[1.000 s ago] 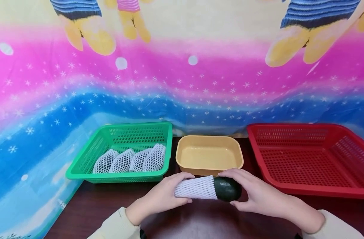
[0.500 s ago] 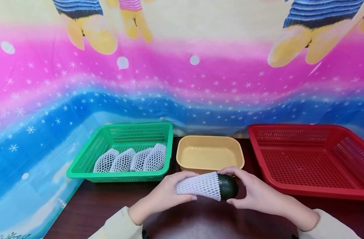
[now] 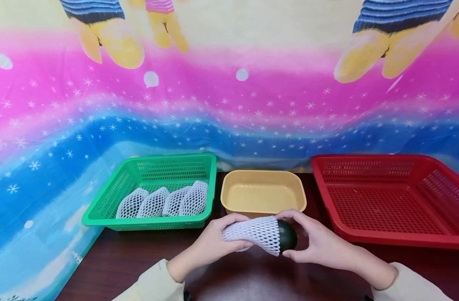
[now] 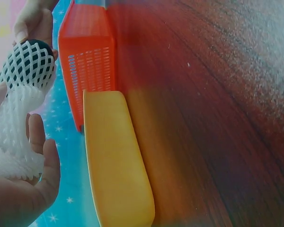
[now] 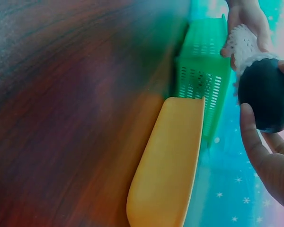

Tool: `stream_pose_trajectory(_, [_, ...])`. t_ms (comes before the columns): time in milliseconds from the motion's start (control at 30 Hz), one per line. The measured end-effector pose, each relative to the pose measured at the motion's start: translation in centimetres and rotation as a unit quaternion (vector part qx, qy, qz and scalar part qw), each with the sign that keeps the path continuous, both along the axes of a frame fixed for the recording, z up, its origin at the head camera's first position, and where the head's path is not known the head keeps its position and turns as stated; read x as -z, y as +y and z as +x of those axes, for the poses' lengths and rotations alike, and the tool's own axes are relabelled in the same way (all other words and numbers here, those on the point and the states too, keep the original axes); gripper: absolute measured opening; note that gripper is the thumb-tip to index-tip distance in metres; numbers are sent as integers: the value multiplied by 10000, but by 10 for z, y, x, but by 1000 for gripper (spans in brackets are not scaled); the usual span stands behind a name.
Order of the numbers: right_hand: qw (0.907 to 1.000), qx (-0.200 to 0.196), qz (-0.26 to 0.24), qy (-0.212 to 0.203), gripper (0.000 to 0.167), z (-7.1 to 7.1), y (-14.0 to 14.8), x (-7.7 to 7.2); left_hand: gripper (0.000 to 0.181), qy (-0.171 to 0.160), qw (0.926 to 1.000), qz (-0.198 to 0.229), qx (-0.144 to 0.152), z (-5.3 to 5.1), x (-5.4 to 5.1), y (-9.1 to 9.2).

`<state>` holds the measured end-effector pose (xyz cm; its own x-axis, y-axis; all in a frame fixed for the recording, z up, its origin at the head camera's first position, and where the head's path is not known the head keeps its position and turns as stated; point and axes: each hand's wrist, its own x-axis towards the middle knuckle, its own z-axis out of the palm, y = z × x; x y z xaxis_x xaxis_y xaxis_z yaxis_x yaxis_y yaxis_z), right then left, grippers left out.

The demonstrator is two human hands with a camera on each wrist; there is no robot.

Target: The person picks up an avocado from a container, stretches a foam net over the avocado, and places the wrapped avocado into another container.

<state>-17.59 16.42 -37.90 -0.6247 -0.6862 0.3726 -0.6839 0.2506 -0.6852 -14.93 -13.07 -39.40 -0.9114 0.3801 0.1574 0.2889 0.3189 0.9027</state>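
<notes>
A smooth dark green oval fruit (image 3: pixel 288 237), resembling an avocado, sits partly inside a white foam net sleeve (image 3: pixel 252 232). Its right end sticks out of the net. My left hand (image 3: pixel 211 241) grips the loose left end of the sleeve between thumb and fingers. With fingertips and thumb, my right hand (image 3: pixel 321 244) holds the fruit's bare end at the sleeve's rim. In the right wrist view the dark fruit (image 5: pixel 262 94) shows bare between finger and thumb. From the left wrist, the net (image 4: pixel 28 66) appears stretched over the fruit, its tail bunched in the left hand.
Behind the hands stands a yellow rectangular tub (image 3: pixel 263 196). A green basket (image 3: pixel 112 223) on the left holds several white-netted pieces (image 3: pixel 154 202). To the right is a red basket (image 3: pixel 398 209). A printed cloth (image 3: pixel 229 104) hangs behind the dark wooden table (image 3: pixel 146 255).
The net sleeve has slid further right over the fruit, so less of its dark end shows. My right hand has shifted left, and the sleeve now bends downward at its right end.
</notes>
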Motion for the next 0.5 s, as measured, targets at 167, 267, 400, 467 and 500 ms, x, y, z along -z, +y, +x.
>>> stream_pose_trajectory(167, [9971, -134, -542, -523, 63, 0, -1, 3, 40, 13, 10000, 4, -65, -1, 0, 2])
stream_pose_trajectory(267, [9957, -238, -698, -554, 61, 1, -1, 3, 41, 19, 10000, -7, -71, 0, 0, 3])
stream_pose_trajectory(400, [9960, -378, -659, -466, 63, 1, 1, 4, 42, -36, 10000, -7, -67, -1, 0, 3])
stream_pose_trajectory(467, [9963, -427, -623, -412, 64, 1, 3, 4, 42, -46, 10000, 43, -56, 0, 0, 2])
stream_pose_trajectory(500, [9963, -440, -617, -407, 65, 1, 3, 4, 42, -54, 10000, 67, -49, -1, 1, 2])
